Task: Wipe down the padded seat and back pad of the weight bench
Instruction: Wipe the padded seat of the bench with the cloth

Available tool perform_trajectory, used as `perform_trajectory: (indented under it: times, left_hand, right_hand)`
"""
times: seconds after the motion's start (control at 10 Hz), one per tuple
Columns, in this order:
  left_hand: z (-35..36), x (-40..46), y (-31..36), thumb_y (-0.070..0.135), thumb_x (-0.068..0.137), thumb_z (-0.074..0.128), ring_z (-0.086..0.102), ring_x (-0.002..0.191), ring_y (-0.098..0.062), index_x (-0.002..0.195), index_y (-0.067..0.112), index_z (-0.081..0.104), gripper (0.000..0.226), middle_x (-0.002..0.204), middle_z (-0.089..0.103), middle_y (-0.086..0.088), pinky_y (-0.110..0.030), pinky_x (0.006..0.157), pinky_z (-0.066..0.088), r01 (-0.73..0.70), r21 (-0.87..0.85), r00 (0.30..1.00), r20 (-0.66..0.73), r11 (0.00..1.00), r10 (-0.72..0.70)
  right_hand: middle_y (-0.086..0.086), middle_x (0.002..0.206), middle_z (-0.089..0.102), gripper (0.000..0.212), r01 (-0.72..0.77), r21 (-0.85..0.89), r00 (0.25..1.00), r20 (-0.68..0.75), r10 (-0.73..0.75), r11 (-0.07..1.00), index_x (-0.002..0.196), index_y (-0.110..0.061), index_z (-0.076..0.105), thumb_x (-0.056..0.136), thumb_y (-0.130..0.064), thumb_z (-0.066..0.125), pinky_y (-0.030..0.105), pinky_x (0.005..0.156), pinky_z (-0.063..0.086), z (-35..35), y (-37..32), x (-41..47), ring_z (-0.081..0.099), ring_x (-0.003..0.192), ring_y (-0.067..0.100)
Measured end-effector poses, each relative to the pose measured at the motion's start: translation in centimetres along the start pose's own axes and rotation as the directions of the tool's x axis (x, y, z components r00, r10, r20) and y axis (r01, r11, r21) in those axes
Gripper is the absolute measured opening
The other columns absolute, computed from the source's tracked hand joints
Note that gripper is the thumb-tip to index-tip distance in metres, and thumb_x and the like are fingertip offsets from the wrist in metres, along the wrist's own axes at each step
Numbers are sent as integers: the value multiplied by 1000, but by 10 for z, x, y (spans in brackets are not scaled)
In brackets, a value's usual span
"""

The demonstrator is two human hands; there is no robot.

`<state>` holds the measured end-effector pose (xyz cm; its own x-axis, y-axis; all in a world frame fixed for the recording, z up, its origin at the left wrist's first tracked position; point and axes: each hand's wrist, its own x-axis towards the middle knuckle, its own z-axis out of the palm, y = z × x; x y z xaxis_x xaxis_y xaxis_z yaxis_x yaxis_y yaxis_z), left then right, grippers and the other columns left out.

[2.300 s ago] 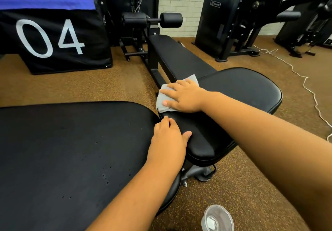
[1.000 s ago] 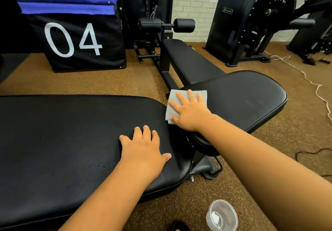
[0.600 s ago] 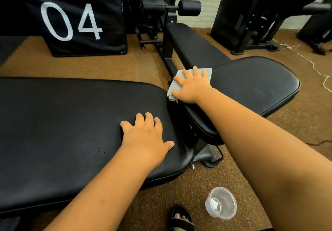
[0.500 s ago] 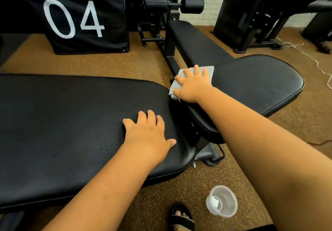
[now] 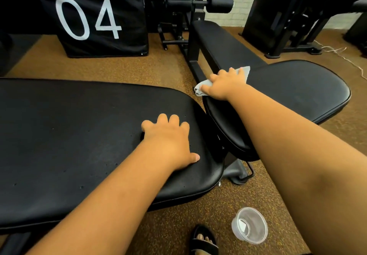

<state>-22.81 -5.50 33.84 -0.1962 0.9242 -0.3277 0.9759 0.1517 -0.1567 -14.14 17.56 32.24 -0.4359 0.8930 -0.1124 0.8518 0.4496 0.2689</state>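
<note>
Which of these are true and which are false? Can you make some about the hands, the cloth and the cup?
1. The right hand presses a grey cloth on the seat pad. True.
2. The left hand holds the cloth. False: it rests flat on the back pad, holding nothing.
3. A clear plastic cup lies on the floor. True.
4. The big black box says 07. False: it says 04.
5. The cup sits on the seat pad. False: it is on the floor beside a sandalled foot.
</note>
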Motion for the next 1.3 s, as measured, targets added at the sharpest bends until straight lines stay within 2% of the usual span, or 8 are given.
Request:
perform_trajectory:
  times: [0.1, 0.2, 0.4, 0.5, 0.7, 1.0, 1.2, 1.3]
  left_hand:
    - [-31, 27, -16, 76, 80, 48, 40, 124, -27, 128, 28, 49, 67, 129, 47, -1, -46, 90, 33, -27, -82, 999, 37, 996, 30]
    - [-45, 62, -34, 73, 83, 48, 38, 130, -30, 136, 27, 43, 71, 139, 43, -5, -49, 97, 34, 10, -123, 995, -95, 992, -22]
    - [-33, 101, -59, 81, 77, 46, 17, 143, -39, 152, 27, 19, 97, 157, 17, -9, -68, 106, 24, 184, -78, 981, 75, 980, -178]
    - [-30, 105, -60, 80, 78, 45, 15, 143, -40, 152, 27, 18, 95, 157, 16, -9, -69, 106, 24, 183, -91, 980, 102, 979, -174]
    - [-20, 110, -58, 80, 83, 34, -1, 146, -42, 156, 26, 1, 97, 162, -1, -11, -73, 107, 14, 204, -58, 973, 120, 977, -196]
    - [-15, 111, -56, 78, 87, 24, -18, 146, -40, 153, 24, -15, 94, 161, -20, -9, -73, 109, 2, 209, -57, 964, 180, 976, -196]
    - [-16, 112, -56, 78, 87, 24, -19, 146, -39, 153, 24, -16, 94, 161, -21, -9, -72, 110, 2, 212, -55, 961, 191, 976, -198]
    - [-13, 112, -57, 78, 87, 23, -20, 145, -40, 153, 25, -17, 93, 160, -22, -9, -73, 109, 1, 210, -57, 963, 184, 976, -197]
  right_hand:
    - [5, 147, 41, 60, 157, -40, 987, -30, -158, 987, 142, -31, 43, 93, -62, 27, 55, 110, 19, 3, -7, -3, 31, 137, 34]
    - [-2, 151, 39, 58, 357, -5, 929, -101, -356, 934, 144, -34, 42, 96, -63, 27, 50, 112, 21, 10, 9, -7, 29, 140, 29]
    - [8, 140, 49, 76, 13, 6, 998, -67, -12, 1000, 142, -30, 44, 88, -77, 17, 49, 108, 25, 2, 36, 6, 42, 131, 34]
    - [7, 136, 51, 69, -6, 3, 999, -53, 6, 1000, 137, -30, 48, 89, -73, 21, 52, 107, 24, -2, 15, 3, 43, 127, 35]
    - [2, 147, 39, 70, 330, -78, 936, -102, -337, 941, 138, -32, 45, 85, -68, 18, 51, 110, 21, 17, -3, -14, 28, 135, 30]
    - [8, 154, 32, 66, -13, 3, 997, -70, 13, 1000, 147, -30, 32, 93, -67, 19, 56, 112, 15, 5, 10, -11, 18, 142, 41]
    - [3, 162, 13, 68, 357, -29, 931, -67, -358, 934, 151, -37, 24, 91, -67, 14, 54, 117, 8, 19, 2, -31, 4, 148, 35]
    - [3, 154, 31, 66, 194, 35, 975, -116, -189, 980, 147, -36, 29, 91, -65, 12, 50, 111, 19, 17, 20, -16, 25, 138, 33]
